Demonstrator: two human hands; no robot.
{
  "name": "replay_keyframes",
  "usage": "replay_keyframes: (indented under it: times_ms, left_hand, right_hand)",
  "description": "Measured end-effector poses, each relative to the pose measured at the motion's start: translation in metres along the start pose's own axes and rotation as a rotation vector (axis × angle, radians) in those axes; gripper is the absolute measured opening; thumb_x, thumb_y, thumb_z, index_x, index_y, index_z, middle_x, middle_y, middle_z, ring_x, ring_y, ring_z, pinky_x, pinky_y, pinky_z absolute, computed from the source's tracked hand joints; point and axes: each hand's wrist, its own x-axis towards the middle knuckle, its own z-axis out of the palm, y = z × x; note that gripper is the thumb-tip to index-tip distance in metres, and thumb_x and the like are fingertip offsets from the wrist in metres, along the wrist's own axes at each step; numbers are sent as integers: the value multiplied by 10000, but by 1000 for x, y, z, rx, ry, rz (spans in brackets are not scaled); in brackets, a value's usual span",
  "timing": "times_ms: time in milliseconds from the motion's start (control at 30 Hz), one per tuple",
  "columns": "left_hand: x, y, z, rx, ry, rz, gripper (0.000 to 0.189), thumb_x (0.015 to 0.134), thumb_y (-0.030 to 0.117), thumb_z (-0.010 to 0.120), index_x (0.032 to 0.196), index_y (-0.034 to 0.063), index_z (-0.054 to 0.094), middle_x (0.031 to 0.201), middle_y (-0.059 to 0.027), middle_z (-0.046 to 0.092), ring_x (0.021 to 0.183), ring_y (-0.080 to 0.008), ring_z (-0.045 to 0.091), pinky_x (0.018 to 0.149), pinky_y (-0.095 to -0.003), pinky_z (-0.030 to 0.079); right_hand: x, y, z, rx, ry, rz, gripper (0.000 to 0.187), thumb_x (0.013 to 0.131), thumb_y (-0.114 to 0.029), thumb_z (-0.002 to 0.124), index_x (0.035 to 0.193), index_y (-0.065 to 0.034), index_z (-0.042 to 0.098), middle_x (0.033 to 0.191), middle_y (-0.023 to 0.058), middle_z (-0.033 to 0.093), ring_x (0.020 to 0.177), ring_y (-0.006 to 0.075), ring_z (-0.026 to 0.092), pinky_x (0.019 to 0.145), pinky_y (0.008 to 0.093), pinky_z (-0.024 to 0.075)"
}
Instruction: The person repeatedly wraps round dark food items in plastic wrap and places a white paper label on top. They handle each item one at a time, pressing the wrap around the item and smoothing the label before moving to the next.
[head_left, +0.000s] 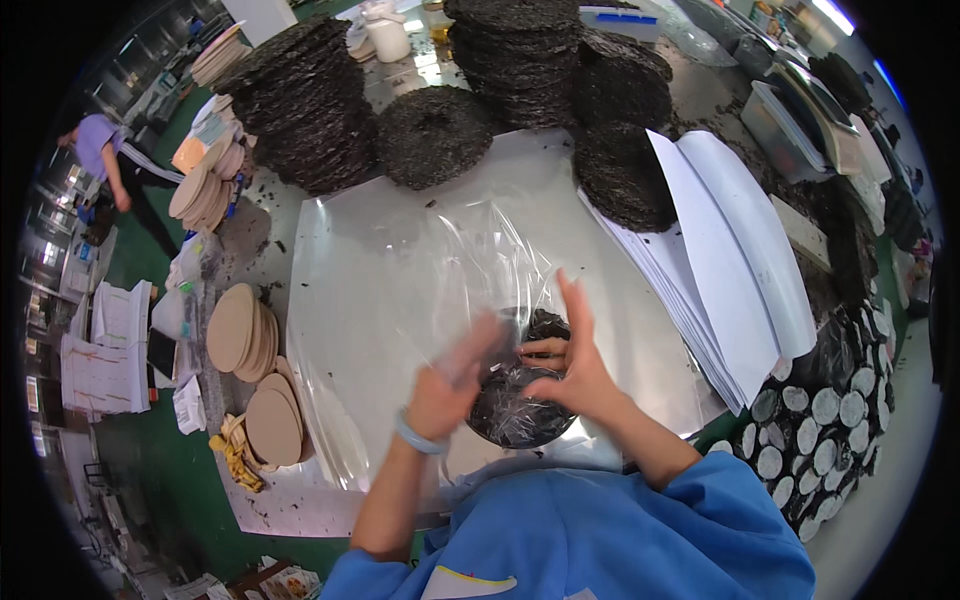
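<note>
A dark disc-shaped bundle (523, 418) under clear plastic film lies close to my body on a sheet-covered table. My left hand (463, 366), blurred by motion, is over its upper left side, and how its fingers sit cannot be made out. At the bundle's upper right is my right hand (574, 364), its fingers spread and some fingertips at the film. Neither hand visibly grips anything. Crinkled clear film (491, 251) stretches away from the bundle across the shiny sheet (375, 300). The hands hide part of the bundle.
Tall stacks of rough dark discs (300, 112) line the back. White sheets (720, 277) lie at right, beige round boards (241, 330) at left. Many wrapped rolls with pale round ends (825, 405) are piled at lower right. Another person (101, 150) stands beyond the table.
</note>
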Motion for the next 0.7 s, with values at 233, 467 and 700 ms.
replay_keyframes:
  times_ms: [233,467,700]
  left_hand:
    - [-18,-25,16,-45,-97,95,459,845,2,600,1288,64,496,1458,-145,436,1299,-234,524,1036,-386,495]
    - [-24,14,43,539,-126,219,729,748,266,764,1374,23,479,1461,-198,453,1391,-392,382,1158,-531,297]
    - [14,37,88,862,-83,46,611,830,350,704,1306,16,517,1328,-178,525,1289,-373,442,1094,-528,302]
  right_hand:
    - [-7,27,-33,-205,-352,-86,470,730,-217,827,1132,-31,669,1151,155,582,1089,318,544,937,401,478]
    - [22,-40,-44,-591,-852,176,451,840,-111,659,1271,-30,551,1344,225,484,1222,434,462,996,446,441]
    - [20,11,-69,-1164,-81,-48,855,882,-220,723,1565,-102,221,1627,221,133,1493,430,150,1198,517,202]
